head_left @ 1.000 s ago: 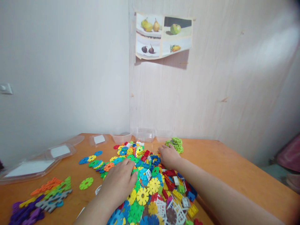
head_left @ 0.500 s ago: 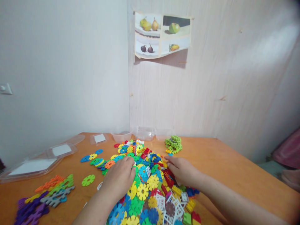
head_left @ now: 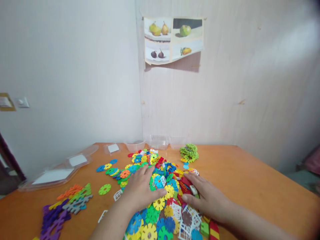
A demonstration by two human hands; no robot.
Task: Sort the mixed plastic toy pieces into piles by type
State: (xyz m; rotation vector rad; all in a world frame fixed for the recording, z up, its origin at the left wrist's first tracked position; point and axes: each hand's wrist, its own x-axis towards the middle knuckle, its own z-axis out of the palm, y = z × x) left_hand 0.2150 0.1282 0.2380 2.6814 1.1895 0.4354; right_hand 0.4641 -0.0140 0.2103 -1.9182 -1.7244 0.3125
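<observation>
A heap of notched plastic discs (head_left: 152,213) and building bricks lies between my hands. Resting on its left side is my left hand (head_left: 142,186), open, its thumb stretched out toward a yellow disc (head_left: 169,191). On the right flank of the heap lies my right hand (head_left: 206,196), also open, fingers spread over red bricks (head_left: 185,183) and a small white piece (head_left: 193,189). White lattice pieces (head_left: 191,220) and a brown disc (head_left: 186,218) lie just below its thumb. Neither hand grips a piece that I can see. Pieces beneath both palms are hidden.
Clear plastic containers (head_left: 159,142) stand at the table's back edge. Lids (head_left: 53,176) lie at left. Nearer are purple (head_left: 53,216), grey (head_left: 77,204) and orange (head_left: 69,192) notched strips. Linked green pieces (head_left: 189,153) sit behind the heap.
Both hands have opened from a more curled shape, their fingers now spread over the heap. My right hand has come nearer to me. The view has turned slightly left.
</observation>
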